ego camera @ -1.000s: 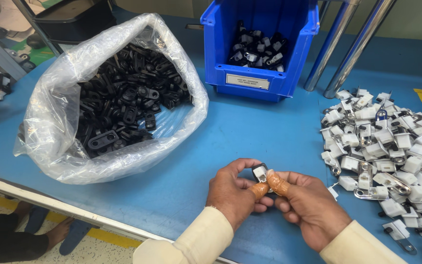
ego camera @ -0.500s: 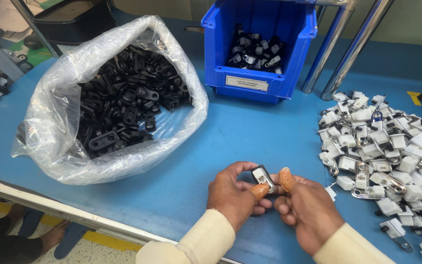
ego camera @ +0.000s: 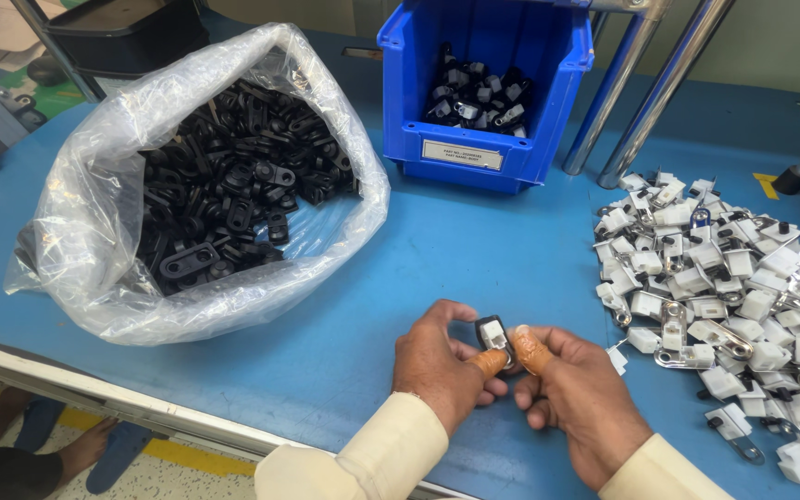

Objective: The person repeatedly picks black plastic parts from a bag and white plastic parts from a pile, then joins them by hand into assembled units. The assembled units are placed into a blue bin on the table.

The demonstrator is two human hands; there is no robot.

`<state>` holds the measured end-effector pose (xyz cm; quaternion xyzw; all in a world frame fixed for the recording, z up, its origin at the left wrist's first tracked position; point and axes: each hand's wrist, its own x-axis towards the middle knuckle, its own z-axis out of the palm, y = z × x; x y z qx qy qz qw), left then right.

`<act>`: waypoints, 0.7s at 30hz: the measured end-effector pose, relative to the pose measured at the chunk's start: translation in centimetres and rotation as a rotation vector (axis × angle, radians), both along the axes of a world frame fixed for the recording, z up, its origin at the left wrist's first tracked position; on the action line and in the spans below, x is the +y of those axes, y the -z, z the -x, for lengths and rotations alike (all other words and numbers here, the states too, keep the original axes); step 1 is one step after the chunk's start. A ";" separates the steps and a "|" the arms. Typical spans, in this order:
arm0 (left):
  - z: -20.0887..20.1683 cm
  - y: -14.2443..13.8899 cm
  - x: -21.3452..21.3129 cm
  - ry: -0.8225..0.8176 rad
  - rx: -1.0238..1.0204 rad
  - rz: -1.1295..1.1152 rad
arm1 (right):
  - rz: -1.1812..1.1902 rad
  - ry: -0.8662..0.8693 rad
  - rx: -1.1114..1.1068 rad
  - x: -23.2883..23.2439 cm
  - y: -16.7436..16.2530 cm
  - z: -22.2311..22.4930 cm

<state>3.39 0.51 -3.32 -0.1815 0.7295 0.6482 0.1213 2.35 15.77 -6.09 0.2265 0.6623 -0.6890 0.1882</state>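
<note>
My left hand (ego camera: 442,366) and my right hand (ego camera: 578,400) meet low in the middle of the view, over the blue table (ego camera: 474,259). Between their fingertips they pinch one small part (ego camera: 493,333), black with a white piece set in it. Both thumbs wear orange finger covers and press on that part. A heap of white and metal clip parts (ego camera: 729,292) lies just right of my right hand. A clear plastic bag (ego camera: 94,222) full of black plastic parts (ego camera: 233,199) sits to the left.
A blue bin (ego camera: 488,157) holding several assembled black parts stands at the back centre. Two slanted metal tubes (ego camera: 636,102) rise behind the white heap. The table's near edge (ego camera: 94,393) runs along the lower left, with a person's feet in sandals (ego camera: 67,444) below it.
Both hands stay together on the small part and have turned it slightly between the fingertips; the view has shifted a little. Nothing else on the table has moved.
</note>
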 end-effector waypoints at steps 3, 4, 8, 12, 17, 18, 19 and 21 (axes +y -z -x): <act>-0.1 0.1 -0.2 0.001 -0.005 0.044 | -0.027 -0.048 0.065 -0.3 -0.3 -0.6; -0.2 0.2 -0.2 0.010 0.006 0.048 | -0.029 -0.061 0.083 -0.5 -0.4 -0.8; -0.8 0.7 -0.2 0.020 0.022 0.042 | -0.059 -0.098 0.113 -0.8 -0.3 -0.9; -1.1 1.2 -0.4 -0.002 -0.010 0.025 | -0.125 -0.098 0.087 -0.9 0.0 -1.0; -1.1 1.5 -0.7 0.009 -0.054 0.014 | -0.145 -0.160 0.073 -0.6 0.2 -1.0; -1.1 1.5 -0.7 0.011 -0.054 0.008 | -0.139 -0.172 0.087 -0.5 0.3 -1.0; -1.1 1.6 -0.7 0.019 -0.070 0.004 | -0.133 -0.185 0.101 -0.3 0.3 -0.9; -1.0 1.6 -0.7 0.037 -0.103 -0.004 | -0.096 -0.183 0.115 0.1 0.5 -0.7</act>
